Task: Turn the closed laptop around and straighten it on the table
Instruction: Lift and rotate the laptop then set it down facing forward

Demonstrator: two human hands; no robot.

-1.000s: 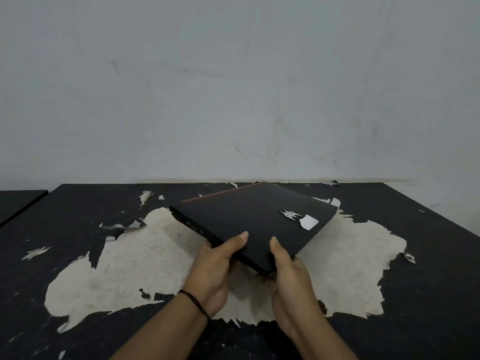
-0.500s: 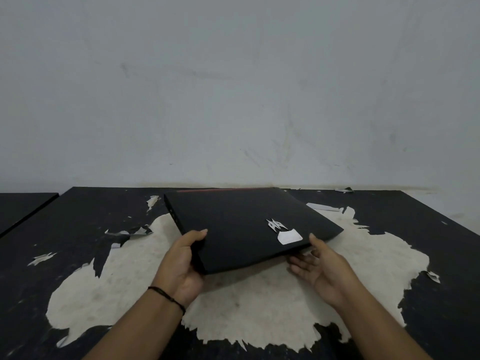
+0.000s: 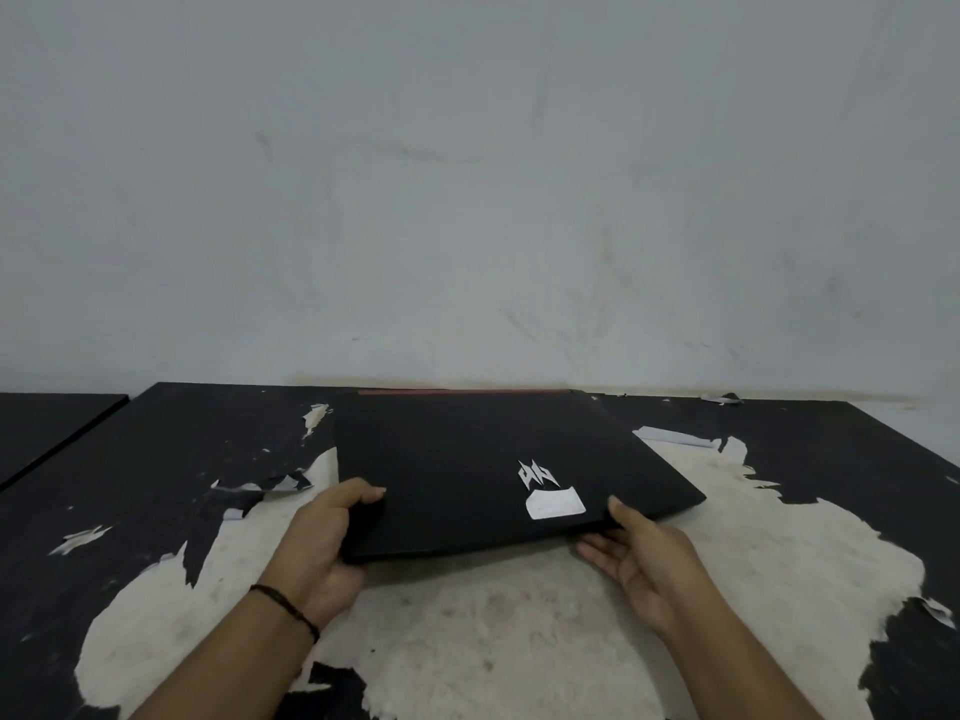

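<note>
Closed black laptop (image 3: 483, 475) toward the far edge of the bench (image 3: 156, 459), about midway between its left and right edges, lid up. Near edge raised off the bench and tilted toward the camera; far edge, with a thin red strip, close against the wall (image 3: 467, 174), though whether touching the bench there cannot be told. Turned slightly, right near corner farther off than the left. Silver emblem (image 3: 537, 473) on the lid, white sticker (image 3: 555, 503) just below it, both right of the lid's middle.

Left hand (image 3: 322, 548) closed on the near left corner: thumb lying on top of the lid, palm and fingers wrapped under the edge. Grip firm on the laptop. Dark cord bracelet (image 3: 285, 610) around the left wrist.

Right hand (image 3: 644, 558) at the near edge toward the right corner: thumb tip pressed on the lid's rim, fingers spread flat and extended beneath the underside. Grip loose and mostly open, supporting from below rather than clasping.

Black bench surface badly peeled, a big pale bare patch (image 3: 493, 641) under and in front of the laptop, curled flakes along its margins. Second dark surface (image 3: 47, 433) beyond the bench's left edge, apart from it by a narrow gap.
</note>
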